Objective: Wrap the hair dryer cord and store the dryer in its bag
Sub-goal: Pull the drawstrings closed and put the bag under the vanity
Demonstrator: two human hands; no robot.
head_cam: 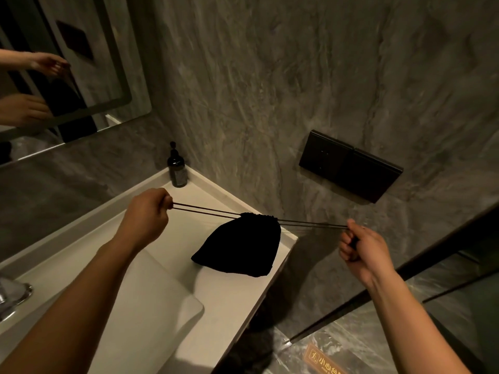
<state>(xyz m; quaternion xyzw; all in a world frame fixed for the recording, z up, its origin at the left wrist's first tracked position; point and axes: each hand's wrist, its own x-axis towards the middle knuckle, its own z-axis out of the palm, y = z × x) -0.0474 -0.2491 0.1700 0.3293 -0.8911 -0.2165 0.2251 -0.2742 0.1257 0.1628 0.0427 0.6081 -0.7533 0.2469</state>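
A black drawstring bag [239,248] hangs just above the right end of the white counter [237,298], its mouth cinched tight. Two thin cords run out of the mouth to each side and are pulled taut. My left hand [147,218] is closed on the left drawstring [205,210]. To the right of the bag, beyond the counter's edge, my right hand [360,248] is closed on the right drawstring [313,224]. The hair dryer and its cord are hidden from view; the bag looks bulky.
A dark pump bottle [176,170] stands in the counter's back corner. The sink basin [140,314] and a chrome tap [10,295] lie at the lower left. A black wall panel [349,166] sits on the grey marble wall. A mirror [54,76] hangs at upper left.
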